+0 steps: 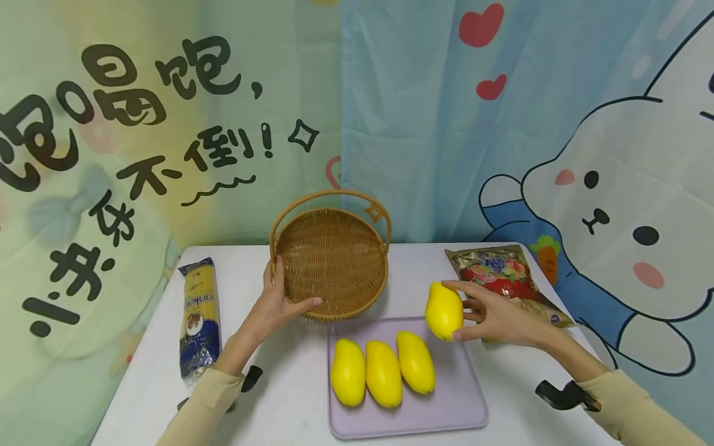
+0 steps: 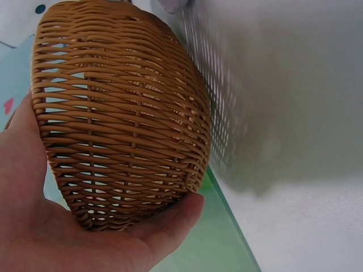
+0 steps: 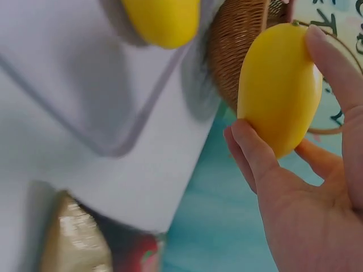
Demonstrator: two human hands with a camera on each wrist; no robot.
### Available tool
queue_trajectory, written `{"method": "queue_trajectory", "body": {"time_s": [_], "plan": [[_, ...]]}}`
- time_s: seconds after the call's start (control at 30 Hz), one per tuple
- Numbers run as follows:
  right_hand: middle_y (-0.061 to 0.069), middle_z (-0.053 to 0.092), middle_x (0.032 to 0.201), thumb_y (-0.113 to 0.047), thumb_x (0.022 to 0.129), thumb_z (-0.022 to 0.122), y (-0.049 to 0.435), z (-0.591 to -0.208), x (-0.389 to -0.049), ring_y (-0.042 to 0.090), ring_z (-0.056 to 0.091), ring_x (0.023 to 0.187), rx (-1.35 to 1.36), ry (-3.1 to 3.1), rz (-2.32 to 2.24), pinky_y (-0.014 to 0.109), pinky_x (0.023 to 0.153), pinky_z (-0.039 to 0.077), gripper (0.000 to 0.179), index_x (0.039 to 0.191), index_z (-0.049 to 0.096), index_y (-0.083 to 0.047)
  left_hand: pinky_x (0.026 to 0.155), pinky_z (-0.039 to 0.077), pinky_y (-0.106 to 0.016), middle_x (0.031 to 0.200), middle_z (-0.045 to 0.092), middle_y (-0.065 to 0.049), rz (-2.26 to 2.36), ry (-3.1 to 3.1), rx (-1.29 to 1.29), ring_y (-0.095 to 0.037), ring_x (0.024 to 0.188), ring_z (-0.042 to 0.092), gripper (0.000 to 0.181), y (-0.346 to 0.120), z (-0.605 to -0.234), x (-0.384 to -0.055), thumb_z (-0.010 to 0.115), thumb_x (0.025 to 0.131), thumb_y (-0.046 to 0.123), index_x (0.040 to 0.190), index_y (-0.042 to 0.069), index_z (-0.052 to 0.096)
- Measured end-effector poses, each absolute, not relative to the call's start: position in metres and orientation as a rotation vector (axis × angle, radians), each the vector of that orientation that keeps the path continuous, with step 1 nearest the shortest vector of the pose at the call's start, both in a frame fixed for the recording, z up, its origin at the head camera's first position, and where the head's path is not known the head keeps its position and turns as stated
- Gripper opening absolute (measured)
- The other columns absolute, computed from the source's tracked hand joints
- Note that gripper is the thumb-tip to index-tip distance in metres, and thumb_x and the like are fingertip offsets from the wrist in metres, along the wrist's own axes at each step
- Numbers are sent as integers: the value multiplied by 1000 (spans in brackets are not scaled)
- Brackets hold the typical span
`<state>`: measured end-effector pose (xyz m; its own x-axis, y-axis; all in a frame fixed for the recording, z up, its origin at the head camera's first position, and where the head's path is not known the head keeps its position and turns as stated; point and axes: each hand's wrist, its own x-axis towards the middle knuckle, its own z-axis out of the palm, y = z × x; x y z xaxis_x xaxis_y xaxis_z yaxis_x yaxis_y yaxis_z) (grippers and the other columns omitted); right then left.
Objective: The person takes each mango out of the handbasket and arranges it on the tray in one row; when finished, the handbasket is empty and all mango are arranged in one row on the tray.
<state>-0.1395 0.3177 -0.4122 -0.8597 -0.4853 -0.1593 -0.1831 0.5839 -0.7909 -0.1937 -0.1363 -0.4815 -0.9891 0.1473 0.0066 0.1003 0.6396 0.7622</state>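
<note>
My left hand grips the left side of a brown wicker basket with an arched handle. The basket is tilted, its inside facing me, at the back of the table. In the left wrist view, thumb and fingers spread around its woven wall. My right hand holds a yellow mango between thumb and fingertips, above the back right corner of a pale purple tray. Three more mangoes lie side by side on that tray: a left one, a middle one and a right one.
A yellow and blue packet lies at the table's left side. On the right, partly behind my right hand, is a gold and red bag with fruit printed on it. A printed curtain hangs behind the white table.
</note>
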Motion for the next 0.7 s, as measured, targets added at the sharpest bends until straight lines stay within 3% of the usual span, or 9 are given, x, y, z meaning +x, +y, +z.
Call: {"method": "queue_trajectory", "body": {"time_s": [0.17,0.37,0.7], "plan": [[24,26,162,-27,86,83,334,-434,-129,54,45,135,-504,2399,-1199,41,105,49,88,158,34,-16,104,47,-58,168,-15,-19,1277,2802,211,-52,138,44,135,-137,-482,-192,78,77,67,163,13,-10],[25,24,163,-21,87,82,341,-462,-120,49,47,133,-492,2276,-1246,41,108,47,89,159,32,-14,104,47,-59,169,-15,-17,1278,2816,210,-53,137,45,135,-138,-479,-194,78,76,69,164,12,-8],[26,14,166,-14,88,80,344,-488,-110,52,45,133,-515,2183,-1305,50,109,43,87,160,30,-13,105,46,-59,169,-15,-17,1292,2789,195,-53,139,42,135,-136,-481,-194,78,76,70,163,16,-10]]}}
